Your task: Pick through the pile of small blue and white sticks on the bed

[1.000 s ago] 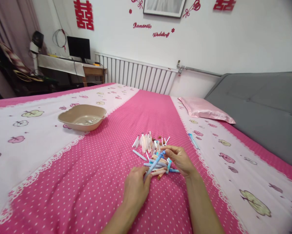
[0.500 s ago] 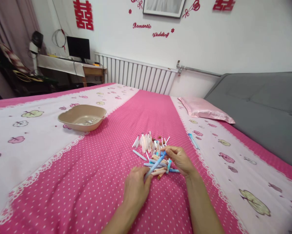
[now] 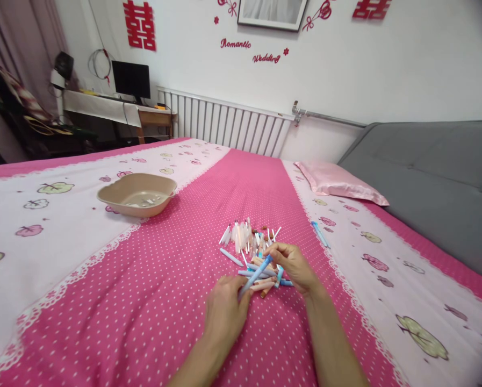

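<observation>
A light blue pen slants between my two hands above the bed. My left hand is closed around its lower end. At its darker blue upper end, the fingers of my right hand pinch the tip. Just beyond and beneath lies a loose pile of pen parts: blue and peach barrels, brown caps and teal pieces. Behind these sit several pale translucent tubes and thin white refills. One pale blue barrel lies apart at the pile's left.
A beige plastic basin with small pale pieces inside stands on the bed to the left. Another blue pen lies to the right of the pile. A pink pillow rests near the grey headboard.
My right hand has shifted very slightly left and down along the pen's upper end. My left hand keeps its hold, and the pile looks the same.
</observation>
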`<state>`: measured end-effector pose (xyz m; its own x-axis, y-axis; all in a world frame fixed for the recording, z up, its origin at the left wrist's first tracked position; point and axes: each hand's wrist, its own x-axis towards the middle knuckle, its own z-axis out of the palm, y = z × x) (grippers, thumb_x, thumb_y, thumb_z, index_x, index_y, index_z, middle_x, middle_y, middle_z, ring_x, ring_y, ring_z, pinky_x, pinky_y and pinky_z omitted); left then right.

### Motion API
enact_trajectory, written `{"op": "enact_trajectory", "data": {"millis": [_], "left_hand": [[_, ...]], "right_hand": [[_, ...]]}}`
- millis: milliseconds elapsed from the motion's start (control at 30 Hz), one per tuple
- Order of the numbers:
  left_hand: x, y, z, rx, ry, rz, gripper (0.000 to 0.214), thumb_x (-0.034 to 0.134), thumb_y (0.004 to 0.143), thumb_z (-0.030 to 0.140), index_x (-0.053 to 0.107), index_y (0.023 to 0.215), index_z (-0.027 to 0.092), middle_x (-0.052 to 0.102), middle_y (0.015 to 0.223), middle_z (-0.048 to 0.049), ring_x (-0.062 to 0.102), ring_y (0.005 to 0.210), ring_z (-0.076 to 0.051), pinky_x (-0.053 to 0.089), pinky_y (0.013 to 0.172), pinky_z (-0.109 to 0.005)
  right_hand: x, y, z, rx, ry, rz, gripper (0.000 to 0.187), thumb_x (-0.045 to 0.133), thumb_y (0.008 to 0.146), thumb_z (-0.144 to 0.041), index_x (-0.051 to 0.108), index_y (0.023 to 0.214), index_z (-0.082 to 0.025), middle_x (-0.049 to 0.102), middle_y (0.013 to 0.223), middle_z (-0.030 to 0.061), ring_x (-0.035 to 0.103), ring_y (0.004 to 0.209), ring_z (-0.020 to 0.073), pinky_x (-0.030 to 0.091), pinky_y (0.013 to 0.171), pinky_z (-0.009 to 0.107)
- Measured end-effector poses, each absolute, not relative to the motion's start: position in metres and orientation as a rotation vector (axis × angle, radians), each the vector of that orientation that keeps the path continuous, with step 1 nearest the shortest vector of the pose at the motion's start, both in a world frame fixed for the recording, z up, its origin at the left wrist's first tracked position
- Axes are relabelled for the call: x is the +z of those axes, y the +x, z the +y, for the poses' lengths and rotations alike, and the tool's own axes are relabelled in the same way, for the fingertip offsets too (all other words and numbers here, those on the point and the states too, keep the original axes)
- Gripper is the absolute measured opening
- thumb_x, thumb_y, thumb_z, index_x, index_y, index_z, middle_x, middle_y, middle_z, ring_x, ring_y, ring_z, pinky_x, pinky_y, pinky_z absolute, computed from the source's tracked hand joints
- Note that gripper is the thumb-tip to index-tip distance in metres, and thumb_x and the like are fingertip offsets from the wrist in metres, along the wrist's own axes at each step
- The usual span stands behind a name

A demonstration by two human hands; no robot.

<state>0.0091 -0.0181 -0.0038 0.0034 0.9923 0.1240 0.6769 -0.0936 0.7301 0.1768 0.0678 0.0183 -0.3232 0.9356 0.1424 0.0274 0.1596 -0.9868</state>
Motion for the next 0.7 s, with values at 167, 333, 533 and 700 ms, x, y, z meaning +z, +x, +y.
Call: {"op": "enact_trajectory", "data": {"millis": [167, 333, 533, 700], "left_hand": [[-0.003, 0.009, -0.018, 0.905, 1.816, 1.694, 0.022, 0.047, 0.083, 0.026, 0.068, 0.082, 0.02, 0.067, 0.081, -0.0039, 0.055, 0.076, -0.018, 0.033, 0.065, -0.026], [-0.002, 0.008, -0.017, 0.984, 1.73, 1.643, 0.024, 0.046, 0.083, 0.028, 0.069, 0.085, 0.021, 0.067, 0.076, -0.0027, 0.057, 0.073, -0.018, 0.035, 0.065, -0.026], [-0.004, 0.005, -0.013, 1.125, 1.547, 1.539, 0.029, 0.046, 0.083, 0.033, 0.068, 0.092, 0.017, 0.068, 0.082, -0.0048, 0.06, 0.075, -0.018, 0.04, 0.067, -0.026], [-0.004, 0.003, -0.012, 1.122, 1.515, 1.597, 0.03, 0.045, 0.082, 0.037, 0.066, 0.087, 0.016, 0.065, 0.074, -0.0037, 0.055, 0.066, -0.017, 0.04, 0.062, -0.026]], "right_hand": [[0.019, 0.174, 0.065, 1.329, -0.932, -1.539, 0.042, 0.067, 0.068, -0.058, 0.066, 0.072, -0.017, 0.051, 0.058, -0.0016, 0.043, 0.052, 0.0104, 0.035, 0.051, 0.023], [0.019, 0.175, 0.063, 1.366, -0.873, -1.475, 0.046, 0.061, 0.075, -0.057, 0.063, 0.101, -0.02, 0.052, 0.068, -0.0012, 0.044, 0.055, 0.0095, 0.036, 0.052, 0.022], [0.032, 0.162, 0.056, 1.255, -0.911, -1.573, 0.038, 0.073, 0.068, -0.045, 0.063, 0.094, -0.02, 0.059, 0.079, 0.0027, 0.055, 0.071, 0.0155, 0.045, 0.063, 0.026], [0.055, 0.154, -0.005, 0.611, -0.846, -1.394, 0.014, 0.064, 0.079, -0.033, 0.06, 0.09, -0.026, 0.059, 0.087, 0.0056, 0.057, 0.082, 0.0212, 0.049, 0.072, 0.036]]}}
